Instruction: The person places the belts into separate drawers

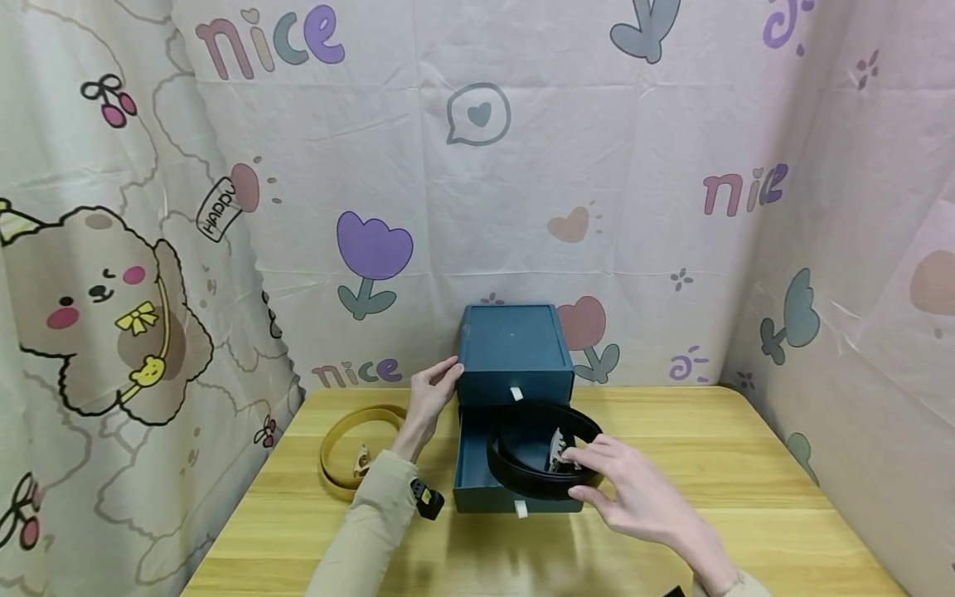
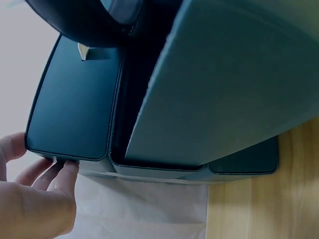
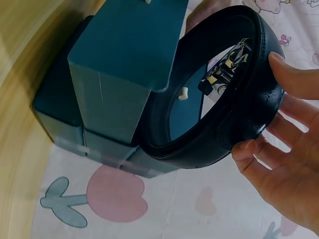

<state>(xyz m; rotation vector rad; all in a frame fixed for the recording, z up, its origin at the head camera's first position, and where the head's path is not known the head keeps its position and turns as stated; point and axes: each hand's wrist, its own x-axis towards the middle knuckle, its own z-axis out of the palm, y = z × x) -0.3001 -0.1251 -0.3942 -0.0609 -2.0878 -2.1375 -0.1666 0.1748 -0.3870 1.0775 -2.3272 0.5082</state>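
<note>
A black leather belt, coiled into a ring with a silver-and-gold buckle, is held over the pulled-out lower drawer. My right hand grips the coil at its right side, thumb and fingers pinching the band. My left hand touches the upper left side of a dark teal two-drawer box, its fingers against the side near the top corner. The lower drawer extends toward me with a white pull tab; the upper drawer is closed.
A coiled yellow-tan belt with a gold buckle lies on the wooden table, left of the box and near my left forearm. Behind the box hangs a patterned white cloth, which also covers both sides.
</note>
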